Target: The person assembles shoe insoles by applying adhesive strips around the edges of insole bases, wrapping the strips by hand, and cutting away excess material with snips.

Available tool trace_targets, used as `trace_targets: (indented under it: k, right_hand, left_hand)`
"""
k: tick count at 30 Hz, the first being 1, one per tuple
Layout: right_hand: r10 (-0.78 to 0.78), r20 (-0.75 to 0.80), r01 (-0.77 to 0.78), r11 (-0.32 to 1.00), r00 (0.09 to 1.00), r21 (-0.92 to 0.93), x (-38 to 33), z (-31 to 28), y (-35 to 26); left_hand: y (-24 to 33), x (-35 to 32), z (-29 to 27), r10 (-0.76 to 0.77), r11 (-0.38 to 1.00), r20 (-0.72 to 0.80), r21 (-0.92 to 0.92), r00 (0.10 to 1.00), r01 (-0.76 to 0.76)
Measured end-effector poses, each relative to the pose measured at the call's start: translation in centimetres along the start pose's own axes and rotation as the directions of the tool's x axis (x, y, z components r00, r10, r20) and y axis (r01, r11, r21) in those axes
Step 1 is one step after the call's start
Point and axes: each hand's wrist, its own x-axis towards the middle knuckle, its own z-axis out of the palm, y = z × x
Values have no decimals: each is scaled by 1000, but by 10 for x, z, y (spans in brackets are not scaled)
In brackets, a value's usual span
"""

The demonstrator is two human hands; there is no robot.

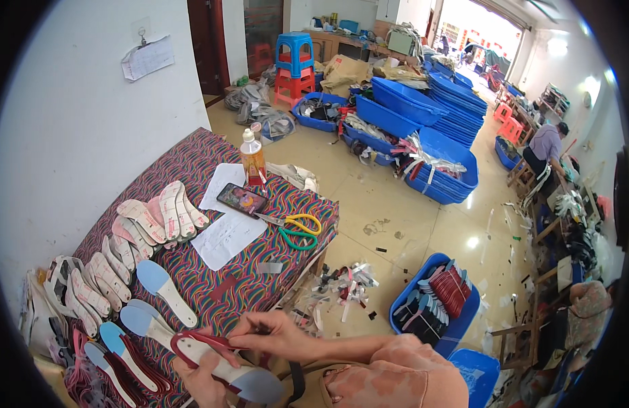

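Observation:
At the table's near edge my left hand [204, 382] is closed round a shoe insole [222, 370], white in the middle, grey-blue at one end, with dark red material along its rim. My right hand [277, 334] pinches the dark red edging [212, 338] at the insole's upper side; its fingertips partly hide what they grip. Beside my left hand lie blue-and-white insoles [166, 292] and a stack of dark-red-edged insoles [134, 357]. Farther back on the patterned cloth [260, 299] are rows of white insoles with red print [168, 211].
Scissors with yellow and green handles [297, 228], a phone [243, 200], paper sheets [229, 238] and a bottle [252, 160] are on the table. To the right, a blue tub [433, 262] holds bundled insoles. Scraps [352, 282] litter the floor. Another person [545, 146] works at far right.

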Motion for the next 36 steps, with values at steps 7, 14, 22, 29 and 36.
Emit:
trace_targets:
  k: [7,14,22,29,36]
  right_hand:
    - [-53,-99,59,996,994,65,15,13,26]
    - [48,31,-49,998,998,46,28,-4,22]
    - [50,243,-13,988,969,-152,35,-31,-23]
    - [188,-13,-185,949,982,-255,29,-36,-37]
    - [185,91,-163,964,978,-210,33,-26,-24]
  left_hand:
    - [-20,23,9,-79,979,-115,-197,990,55]
    - [-39,31,4,-46,961,10,-273,999,47]
    - [-17,33,-2,153,919,38,-374,988,-128]
    - [6,53,35,-7,810,-88,-584,996,-46]
    - [5,51,10,64,775,58,-632,996,-13]
